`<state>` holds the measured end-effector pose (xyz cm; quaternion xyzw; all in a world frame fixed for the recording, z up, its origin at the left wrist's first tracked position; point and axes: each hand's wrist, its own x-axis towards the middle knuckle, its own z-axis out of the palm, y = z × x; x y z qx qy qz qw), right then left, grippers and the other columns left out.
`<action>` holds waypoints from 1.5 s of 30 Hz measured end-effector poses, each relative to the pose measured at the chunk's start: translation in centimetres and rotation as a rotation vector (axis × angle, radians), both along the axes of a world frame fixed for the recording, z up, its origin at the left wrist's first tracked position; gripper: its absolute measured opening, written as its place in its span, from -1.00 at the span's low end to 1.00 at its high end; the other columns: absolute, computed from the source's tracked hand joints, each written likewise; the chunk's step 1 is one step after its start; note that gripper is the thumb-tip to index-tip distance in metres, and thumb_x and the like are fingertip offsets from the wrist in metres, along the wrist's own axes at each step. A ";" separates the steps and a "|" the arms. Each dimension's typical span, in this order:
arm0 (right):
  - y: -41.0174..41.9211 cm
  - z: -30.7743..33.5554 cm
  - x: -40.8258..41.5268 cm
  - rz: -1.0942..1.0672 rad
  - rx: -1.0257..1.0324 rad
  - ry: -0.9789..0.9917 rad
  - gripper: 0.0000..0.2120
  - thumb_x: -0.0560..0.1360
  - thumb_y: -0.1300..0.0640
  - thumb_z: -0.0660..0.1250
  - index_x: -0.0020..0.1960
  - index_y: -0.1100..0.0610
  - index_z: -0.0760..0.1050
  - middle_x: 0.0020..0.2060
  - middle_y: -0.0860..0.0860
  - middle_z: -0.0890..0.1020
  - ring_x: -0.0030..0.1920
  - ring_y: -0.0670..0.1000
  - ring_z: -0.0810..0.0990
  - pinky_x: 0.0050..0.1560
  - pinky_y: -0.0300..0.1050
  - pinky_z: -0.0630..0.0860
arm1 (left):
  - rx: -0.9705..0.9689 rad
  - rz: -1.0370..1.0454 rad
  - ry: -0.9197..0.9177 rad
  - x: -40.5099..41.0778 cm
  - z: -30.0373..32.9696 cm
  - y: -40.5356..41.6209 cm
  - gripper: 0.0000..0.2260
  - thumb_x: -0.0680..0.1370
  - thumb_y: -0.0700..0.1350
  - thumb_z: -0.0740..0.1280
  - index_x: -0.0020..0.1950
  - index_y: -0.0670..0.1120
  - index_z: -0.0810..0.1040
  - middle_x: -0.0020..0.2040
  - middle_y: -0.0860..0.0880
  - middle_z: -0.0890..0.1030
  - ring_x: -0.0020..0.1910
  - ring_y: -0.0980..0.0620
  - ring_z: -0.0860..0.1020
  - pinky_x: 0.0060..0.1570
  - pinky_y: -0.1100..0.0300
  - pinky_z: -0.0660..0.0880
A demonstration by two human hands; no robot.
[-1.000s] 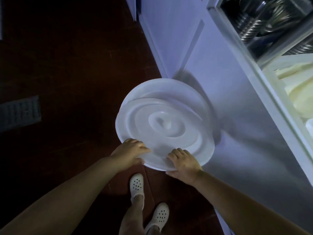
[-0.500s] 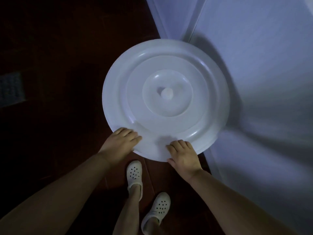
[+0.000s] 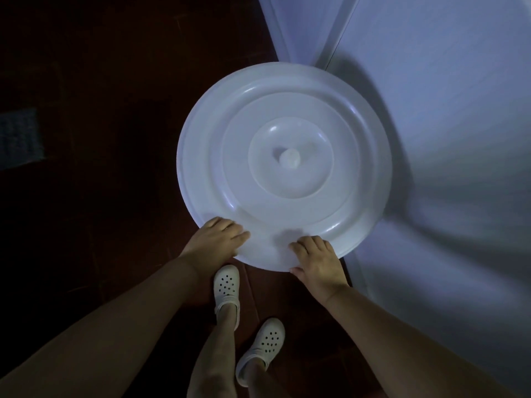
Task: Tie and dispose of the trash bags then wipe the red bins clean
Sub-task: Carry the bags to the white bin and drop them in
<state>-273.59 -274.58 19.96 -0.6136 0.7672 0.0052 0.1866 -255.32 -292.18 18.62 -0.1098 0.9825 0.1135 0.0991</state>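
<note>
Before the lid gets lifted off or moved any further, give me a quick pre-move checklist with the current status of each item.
1. Left hand on the white round lid: ok, fingers curled over its near edge.
2. Right hand on the lid: ok, fingers on top of the near edge, thumb at the rim.
3. Lid level: ok, seen nearly flat from above, central knob showing.
4. What is under the lid, bin or bag: cannot tell, the lid hides it.
5. Far-right rim free of the white cabinet panel: cannot tell, it overlaps the panel in the head view.
6. Feet: ok, both white clogs stand behind the near edge on the dark floor.
</note>
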 end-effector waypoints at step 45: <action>-3.1 34.1 25.7 1.585 -0.208 0.070 -0.85 0.55 0.19 0.13 0.02 0.12 0.47 -0.05 0.05 0.56 -0.03 0.07 0.54 -0.10 -0.13 0.32 | 0.095 2.055 0.114 20.9 33.8 34.7 -0.75 0.58 -0.06 0.22 0.25 0.07 0.51 0.21 0.11 0.56 0.16 0.13 0.52 0.09 0.23 0.49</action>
